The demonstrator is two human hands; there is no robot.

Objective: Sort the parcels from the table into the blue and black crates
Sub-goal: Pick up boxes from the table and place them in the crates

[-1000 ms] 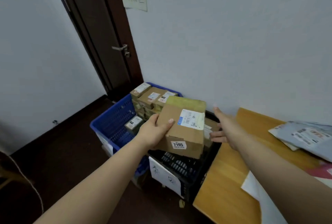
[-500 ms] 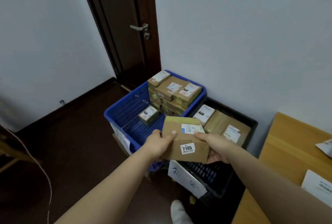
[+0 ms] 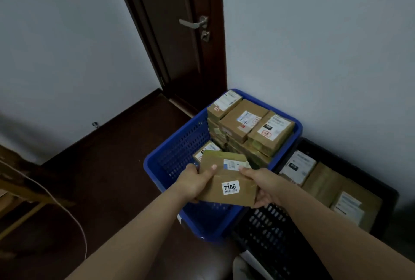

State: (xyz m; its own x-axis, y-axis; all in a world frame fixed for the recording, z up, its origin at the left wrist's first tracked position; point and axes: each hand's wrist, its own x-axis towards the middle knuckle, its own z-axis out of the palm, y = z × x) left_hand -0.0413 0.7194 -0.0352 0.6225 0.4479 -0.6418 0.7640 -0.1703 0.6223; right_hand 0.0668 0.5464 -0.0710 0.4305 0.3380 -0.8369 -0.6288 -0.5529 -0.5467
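You hold the cardboard parcel [image 3: 226, 181] marked 7105 between both hands, above the open near part of the blue crate [image 3: 170, 156]. Your left hand [image 3: 194, 184] grips its left edge, thumb curled over the top face; your right hand [image 3: 265, 186] grips the right edge, fingers [image 3: 243, 170] reaching across the top beside the shipping label. The parcel is tilted, its far edge higher than the near one, and it touches nothing in the crate as far as you can see.

The far half of the blue crate carries a tall stack of boxes [image 3: 249, 127], with one small box [image 3: 205, 151] lying low just behind your parcel. The black crate [image 3: 350, 156] sits just to the right, already holding several parcels.

Risks from here, as a judgement: letting go at this tilt could send the parcel sliding forward into the small box or the base of the stack, and a knock there may shift the upper boxes. Your right wrist hangs near the shared rims of the two crates, so a hurried release could catch the edge and tip the parcel toward the black crate, the wrong bin if blue is intended. Lower it flat before you loosen either grip
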